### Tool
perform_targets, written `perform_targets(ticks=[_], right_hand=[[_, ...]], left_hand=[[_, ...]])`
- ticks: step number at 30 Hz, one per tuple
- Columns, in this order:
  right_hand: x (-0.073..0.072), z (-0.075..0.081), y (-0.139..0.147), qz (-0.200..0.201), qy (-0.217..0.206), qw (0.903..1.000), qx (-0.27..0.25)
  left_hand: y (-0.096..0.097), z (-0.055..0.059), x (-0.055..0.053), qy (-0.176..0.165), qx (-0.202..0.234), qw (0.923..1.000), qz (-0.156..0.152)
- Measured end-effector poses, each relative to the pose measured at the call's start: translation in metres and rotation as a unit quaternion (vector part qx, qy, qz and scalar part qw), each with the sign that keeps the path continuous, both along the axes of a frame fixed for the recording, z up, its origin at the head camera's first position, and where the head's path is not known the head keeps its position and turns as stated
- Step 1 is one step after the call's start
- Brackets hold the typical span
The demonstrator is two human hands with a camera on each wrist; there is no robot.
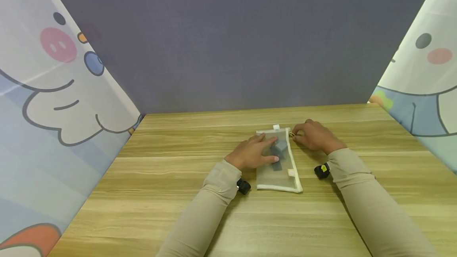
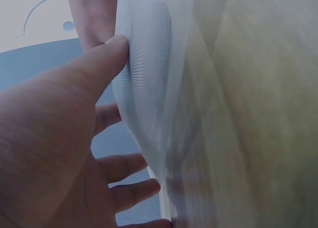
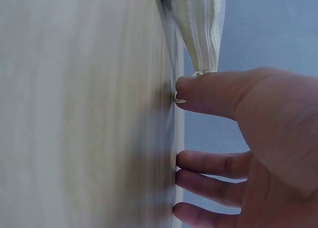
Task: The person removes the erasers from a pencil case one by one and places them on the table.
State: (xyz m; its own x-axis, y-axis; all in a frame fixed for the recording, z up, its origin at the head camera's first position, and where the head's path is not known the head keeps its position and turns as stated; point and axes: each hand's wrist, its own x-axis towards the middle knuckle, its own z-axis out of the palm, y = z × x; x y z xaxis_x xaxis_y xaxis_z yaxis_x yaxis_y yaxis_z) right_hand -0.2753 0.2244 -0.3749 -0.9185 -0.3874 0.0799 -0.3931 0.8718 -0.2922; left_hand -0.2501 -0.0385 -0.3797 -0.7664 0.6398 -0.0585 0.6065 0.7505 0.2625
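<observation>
A translucent mesh zip pouch [image 1: 271,179] with off-white edging lies on the wooden table, a dark flat object [image 1: 277,165] showing through it. My left hand [image 1: 251,152] rests on the pouch's left part, fingers spread, the thumb and a finger pressing over the dark object. In the left wrist view the mesh [image 2: 149,89] bulges around what is inside, beside the thumb. At the far right corner, my right hand [image 1: 314,136] pinches the small pale zip pull [image 1: 291,134] between thumb and finger. The zip band [image 3: 202,34] runs up to that thumb in the right wrist view.
The wood-grain table [image 1: 160,193] ends at a dark grey panel [image 1: 232,43] behind. Cartoon-printed sheets [image 1: 64,102] hang at both sides. Small white tags [image 1: 276,127] stick out from the pouch. A black wrist device [image 1: 244,186] sits by each sleeve cuff.
</observation>
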Motion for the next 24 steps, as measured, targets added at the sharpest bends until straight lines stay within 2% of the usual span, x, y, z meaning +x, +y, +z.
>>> perform_targets(ticks=[17, 24], right_hand=[[-0.0032, -0.0044, 0.0024, 0.009, 0.010, 0.9999, 0.000], [-0.0034, -0.0035, 0.0022, 0.018, 0.013, 0.9997, -0.004]], left_hand=[[0.0037, -0.0008, 0.0009, 0.003, -0.008, 0.9999, 0.014], [0.0045, 0.0005, 0.0043, -0.026, -0.002, 0.9990, 0.038]])
